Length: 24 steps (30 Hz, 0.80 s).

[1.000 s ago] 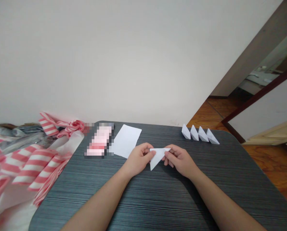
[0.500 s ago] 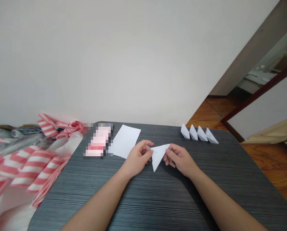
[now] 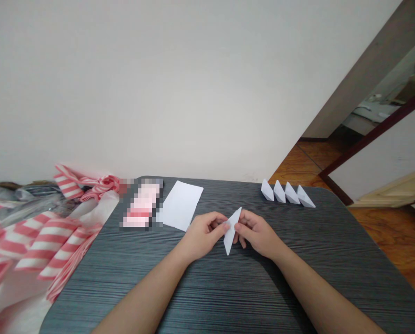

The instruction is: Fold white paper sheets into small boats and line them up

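From where I stand, the fingers of both hands are closed on 1 small piece of folded paper [image 3: 230, 240]: the left hand [image 3: 201, 237] pinches it from its side, thumb in front, and the right hand [image 3: 260, 233] grips the opposite side in much the same way. The piece is held tilted, one point up and away, the other down towards the person, above the middle of the counter [image 3: 193, 292]. Its creasing looks well along to me, though its shape is narrow from here and I can't tell whether every fold is made. Further out, beside the far right corner, stand 4 folded paper shapes [image 3: 292, 194] in a row along the far edge; these look done, the one at the right end leaning more than the rest. Left of the far edge's middle lies a white sheet [image 3: 181, 205], flat, with no fold that I can see, so any work on it seems left undone; whether it is 1 sheet or several I can't say. Just beside it, by the far left corner, is a pink oblong item [image 3: 143, 204], blocked out, so any label there is lost. Past the left edge is striped cloth [image 3: 50, 236]. No brand or writing can be read anywhere.
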Each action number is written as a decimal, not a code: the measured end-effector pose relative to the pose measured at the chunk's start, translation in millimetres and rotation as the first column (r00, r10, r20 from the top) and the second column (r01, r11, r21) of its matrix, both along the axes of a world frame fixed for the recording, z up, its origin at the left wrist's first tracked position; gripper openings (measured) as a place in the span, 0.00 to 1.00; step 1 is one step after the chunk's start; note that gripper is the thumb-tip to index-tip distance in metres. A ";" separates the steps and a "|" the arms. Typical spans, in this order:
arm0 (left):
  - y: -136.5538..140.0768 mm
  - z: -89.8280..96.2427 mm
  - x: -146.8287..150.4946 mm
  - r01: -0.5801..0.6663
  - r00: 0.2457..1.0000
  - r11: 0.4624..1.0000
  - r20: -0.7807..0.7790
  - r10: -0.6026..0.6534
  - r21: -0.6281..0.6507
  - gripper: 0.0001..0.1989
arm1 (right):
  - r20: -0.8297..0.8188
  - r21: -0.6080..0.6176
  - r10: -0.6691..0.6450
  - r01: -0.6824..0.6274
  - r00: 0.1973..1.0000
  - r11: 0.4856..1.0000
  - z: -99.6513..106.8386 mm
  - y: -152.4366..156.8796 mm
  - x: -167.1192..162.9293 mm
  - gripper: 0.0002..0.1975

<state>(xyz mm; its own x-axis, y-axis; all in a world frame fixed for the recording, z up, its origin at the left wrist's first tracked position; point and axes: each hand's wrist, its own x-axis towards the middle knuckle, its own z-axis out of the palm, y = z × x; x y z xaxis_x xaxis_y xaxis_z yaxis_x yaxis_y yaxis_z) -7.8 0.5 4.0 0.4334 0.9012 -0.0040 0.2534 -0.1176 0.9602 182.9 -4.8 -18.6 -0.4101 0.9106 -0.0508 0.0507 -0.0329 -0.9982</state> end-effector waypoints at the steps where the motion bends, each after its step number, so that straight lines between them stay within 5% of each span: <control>1: -0.8 1.5 0.4 0.011 1.000 1.000 -0.012 -0.011 0.006 0.12 | 0.004 -0.001 0.005 -0.005 1.000 1.000 0.5 -0.2 -0.6 0.08; 6: -3.9 6.9 2.4 0.038 0.998 0.998 -0.057 -0.035 0.053 0.20 | 0.030 0.008 0.010 -0.011 0.999 1.000 5.7 -1.8 -3.8 0.06; 12: -4.4 6.5 3.5 0.031 0.995 0.997 -0.099 -0.024 0.065 0.13 | 0.113 0.053 -0.021 0.015 0.993 0.998 9.8 -3.8 -5.3 0.05; 24: -0.4 -0.5 -0.2 -0.046 0.999 0.998 -0.007 0.046 -0.041 0.20 | 0.300 0.331 -0.164 0.059 0.940 0.942 16.6 -7.0 -3.9 0.09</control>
<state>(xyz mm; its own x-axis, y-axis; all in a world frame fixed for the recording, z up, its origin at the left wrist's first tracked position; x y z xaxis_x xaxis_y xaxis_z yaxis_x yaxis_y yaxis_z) -8.0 0.1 3.6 0.3914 0.9192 -0.0441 0.2632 -0.0659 0.9625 179.0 -11.8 -2.0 -0.3143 0.9400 0.1326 0.3822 0.2532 -0.8887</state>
